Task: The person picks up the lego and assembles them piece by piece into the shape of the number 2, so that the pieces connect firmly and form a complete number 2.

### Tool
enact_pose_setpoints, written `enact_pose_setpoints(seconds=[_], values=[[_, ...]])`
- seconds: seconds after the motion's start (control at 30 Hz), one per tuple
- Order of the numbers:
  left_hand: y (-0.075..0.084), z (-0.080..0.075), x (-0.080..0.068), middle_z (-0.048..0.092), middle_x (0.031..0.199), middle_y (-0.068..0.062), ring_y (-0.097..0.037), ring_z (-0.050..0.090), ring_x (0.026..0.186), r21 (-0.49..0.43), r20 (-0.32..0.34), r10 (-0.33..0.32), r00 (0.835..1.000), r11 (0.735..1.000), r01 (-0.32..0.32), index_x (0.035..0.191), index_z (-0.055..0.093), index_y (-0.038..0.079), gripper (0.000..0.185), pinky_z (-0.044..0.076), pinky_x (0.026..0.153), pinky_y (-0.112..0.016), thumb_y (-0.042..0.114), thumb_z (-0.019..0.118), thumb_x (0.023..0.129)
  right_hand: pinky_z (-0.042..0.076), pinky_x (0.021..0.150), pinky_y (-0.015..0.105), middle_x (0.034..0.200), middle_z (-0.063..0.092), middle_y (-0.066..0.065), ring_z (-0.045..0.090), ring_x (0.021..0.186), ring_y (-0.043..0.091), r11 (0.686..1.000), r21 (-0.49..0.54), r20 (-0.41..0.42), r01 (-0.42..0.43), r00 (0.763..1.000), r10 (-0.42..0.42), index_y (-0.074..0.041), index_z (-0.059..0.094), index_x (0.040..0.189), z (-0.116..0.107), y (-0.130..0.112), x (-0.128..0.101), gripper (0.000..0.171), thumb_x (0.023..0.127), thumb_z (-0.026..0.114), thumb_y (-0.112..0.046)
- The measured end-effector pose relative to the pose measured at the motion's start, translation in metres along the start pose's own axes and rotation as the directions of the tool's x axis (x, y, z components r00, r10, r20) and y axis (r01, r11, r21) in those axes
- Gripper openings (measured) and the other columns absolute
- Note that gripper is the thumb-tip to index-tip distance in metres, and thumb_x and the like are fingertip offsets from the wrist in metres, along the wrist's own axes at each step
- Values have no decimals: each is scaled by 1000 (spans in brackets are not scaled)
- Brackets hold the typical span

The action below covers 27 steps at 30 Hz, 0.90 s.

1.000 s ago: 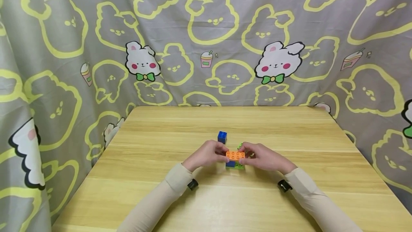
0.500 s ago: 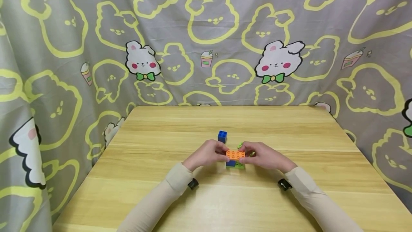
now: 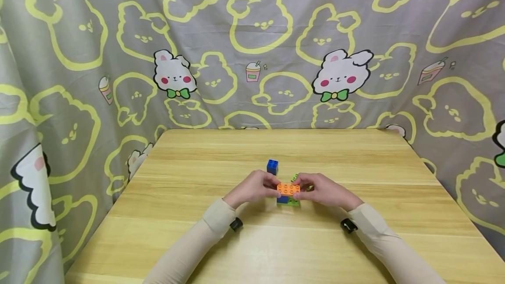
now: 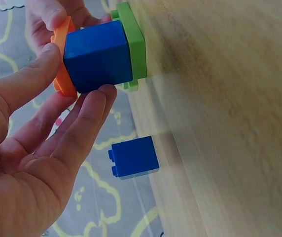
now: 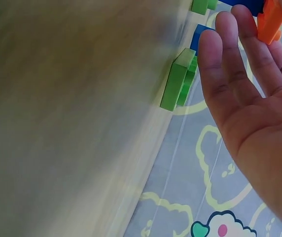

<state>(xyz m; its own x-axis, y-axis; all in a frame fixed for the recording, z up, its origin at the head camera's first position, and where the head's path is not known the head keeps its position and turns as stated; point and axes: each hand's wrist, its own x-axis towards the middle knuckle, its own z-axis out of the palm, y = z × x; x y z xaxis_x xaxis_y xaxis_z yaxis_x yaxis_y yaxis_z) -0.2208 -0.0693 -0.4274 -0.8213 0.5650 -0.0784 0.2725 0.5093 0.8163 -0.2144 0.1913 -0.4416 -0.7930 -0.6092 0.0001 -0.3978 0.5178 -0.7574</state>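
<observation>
The orange brick [image 3: 288,189] lies between the fingers of the left hand [image 3: 254,189] and the right hand [image 3: 327,191], atop a blue brick [image 4: 99,57] on a green brick [image 4: 135,44]; each hand's fingers are clamped on one end.

Orange oblong plastic brick [image 3: 288,189] tops blue plastic cube [image 4: 99,55], left on green plastic plate [image 3: 293,203]; green plastic slab [image 5: 175,81] seemingly beyond.

One orange brick [image 3: 288,189], two blue bricks [image 4: 136,158] and two green bricks [image 5: 174,81] show.
</observation>
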Motion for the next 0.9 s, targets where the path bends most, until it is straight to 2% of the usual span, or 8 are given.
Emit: enact_pose_setpoints(seconds=[0.27, 0.63, 0.9], values=[[-2, -1, 0, 77, 101, -2, -10, 70, 90, -2, 5, 2, 1000, 1000, -2, 110, 76, 6, 22, 57, 83, -29, 14, 81, 89, 51, 78, 28, 98, 71, -11, 65, 90, 12, 1000, -14, 0, 3, 1000, -3, -25, 67, 107, 1, 2, 1, 20, 95, 73, -40], [0, -2, 1, 77, 101, -2, -11, 70, 91, 12, 5, -1, 1000, 1000, 1, 111, 76, 5, 23, 57, 83, -30, 14, 80, 90, 53, 85, 30, 99, 72, -11, 66, 93, 11, 1000, -6, -10, 7, 1000, -8, -23, 67, 107, 0, 2, 2, 22, 94, 74, -40], [0, -1, 0, 76, 101, -2, -11, 70, 91, 9, 11, 9, 1000, 1000, -9, 109, 76, 6, 21, 57, 82, -29, 13, 80, 90, 51, 79, 30, 98, 72, -11, 65, 90, 13, 1000, 7, 2, -14, 1000, 14, -23, 68, 106, 0, 1, 1, 21, 95, 74, -40]])
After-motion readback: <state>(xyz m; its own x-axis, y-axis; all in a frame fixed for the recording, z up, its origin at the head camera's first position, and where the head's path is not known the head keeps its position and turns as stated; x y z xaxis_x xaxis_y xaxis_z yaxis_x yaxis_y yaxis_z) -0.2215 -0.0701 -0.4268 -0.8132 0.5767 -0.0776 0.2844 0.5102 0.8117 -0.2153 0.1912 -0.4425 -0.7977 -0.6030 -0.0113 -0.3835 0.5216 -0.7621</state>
